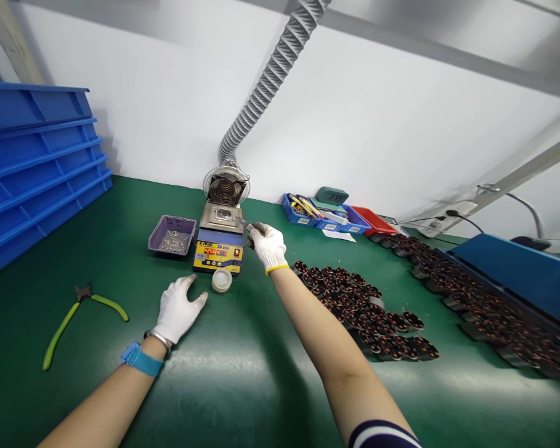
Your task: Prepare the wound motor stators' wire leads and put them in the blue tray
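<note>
My right hand [267, 244], in a white glove, is closed in a pinch on a thin metal tool [243, 224] held over the right edge of the solder pot [221, 239], a blue and yellow unit with a red display. My left hand [179, 309], also gloved, lies flat on the green table [224, 379] with fingers spread, holding nothing. It rests just left of a small round white tin [221, 280] in front of the pot.
A purple tray [172, 234] of small metal parts sits left of the pot. Green-handled cutters [81, 311] lie at the left. Several dark wound stators [364, 311] crowd the right side. Blue trays [37, 162] are stacked far left. A grey fume hose [266, 81] rises behind.
</note>
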{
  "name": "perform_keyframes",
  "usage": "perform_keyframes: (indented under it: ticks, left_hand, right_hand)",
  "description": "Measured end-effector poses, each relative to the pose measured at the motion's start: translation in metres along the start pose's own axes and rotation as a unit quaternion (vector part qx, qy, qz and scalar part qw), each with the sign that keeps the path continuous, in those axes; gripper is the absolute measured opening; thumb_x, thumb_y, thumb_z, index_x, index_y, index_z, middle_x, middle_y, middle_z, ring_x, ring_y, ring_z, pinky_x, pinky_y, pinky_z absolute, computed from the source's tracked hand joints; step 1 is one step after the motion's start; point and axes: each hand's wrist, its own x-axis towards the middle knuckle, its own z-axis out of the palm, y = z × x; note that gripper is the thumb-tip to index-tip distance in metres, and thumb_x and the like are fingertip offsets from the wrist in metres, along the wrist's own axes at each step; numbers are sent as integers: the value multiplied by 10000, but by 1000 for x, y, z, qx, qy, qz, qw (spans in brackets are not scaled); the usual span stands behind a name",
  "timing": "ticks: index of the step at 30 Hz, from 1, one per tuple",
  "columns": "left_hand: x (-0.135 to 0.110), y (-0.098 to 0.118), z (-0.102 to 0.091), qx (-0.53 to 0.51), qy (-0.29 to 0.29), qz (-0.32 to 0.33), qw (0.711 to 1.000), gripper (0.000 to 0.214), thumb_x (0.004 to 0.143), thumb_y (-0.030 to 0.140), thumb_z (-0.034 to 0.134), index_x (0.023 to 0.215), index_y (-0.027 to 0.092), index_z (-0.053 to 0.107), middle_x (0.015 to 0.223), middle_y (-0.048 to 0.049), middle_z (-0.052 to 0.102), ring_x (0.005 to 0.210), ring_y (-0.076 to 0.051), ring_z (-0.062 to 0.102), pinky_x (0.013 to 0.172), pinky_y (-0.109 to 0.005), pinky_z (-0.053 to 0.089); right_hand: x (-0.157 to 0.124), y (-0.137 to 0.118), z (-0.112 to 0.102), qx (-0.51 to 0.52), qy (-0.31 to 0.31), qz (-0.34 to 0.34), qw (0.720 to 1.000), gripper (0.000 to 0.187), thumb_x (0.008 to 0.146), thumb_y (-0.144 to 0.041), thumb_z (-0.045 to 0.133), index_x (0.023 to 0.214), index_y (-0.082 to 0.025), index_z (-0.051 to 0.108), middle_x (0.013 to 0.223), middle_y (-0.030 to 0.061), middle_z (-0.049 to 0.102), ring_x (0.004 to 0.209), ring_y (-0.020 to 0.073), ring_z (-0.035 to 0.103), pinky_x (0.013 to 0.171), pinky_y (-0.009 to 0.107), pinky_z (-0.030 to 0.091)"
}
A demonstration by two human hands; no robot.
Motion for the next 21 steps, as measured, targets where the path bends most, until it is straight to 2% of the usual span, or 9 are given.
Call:
perform_keyframes:
  ticks: [5,9,13,18,21]
  left_hand:
    - [0,1,-1,0,-1,1,1000,464,851,358,625,1260,140,643,1256,-127,684,1161,-311,627,1011,-420,491]
    - [0,1,0,2,2,0,1000,460,852,360,621,1259,147,641,1257,-125,684,1150,-306,629,1002,-413,490]
    - [0,1,0,1,2,0,1000,465,851,358,627,1264,145,638,1244,-124,689,1141,-306,629,997,-412,489]
    - [0,2,-1,-1,-2,-1,1000,464,849,352,635,1260,138,645,1247,-129,686,1144,-311,628,1003,-419,489]
    - [0,3,-3,-1,-4,-2,1000,467,846,348,642,1259,131,646,1245,-134,686,1137,-314,632,1003,-427,493]
  right_hand:
    - [1,11,3,-47,10,-24,999,312,812,-325,700,1102,-209,711,1022,48,755,951,209,708,832,335,594]
    - [4,9,3,-67,17,-32,997,291,803,-321,702,1074,-218,727,1058,49,753,1038,228,696,897,344,578]
    - [2,8,2,-71,16,-24,997,278,800,-335,704,1053,-221,730,954,43,758,934,219,721,844,330,590]
    - [-6,5,4,-48,8,13,999,260,798,-323,711,1017,-184,726,733,24,717,645,177,696,630,277,582]
    - [-13,2,8,-26,0,37,999,248,795,-326,719,990,-173,721,655,8,682,543,153,655,527,240,544]
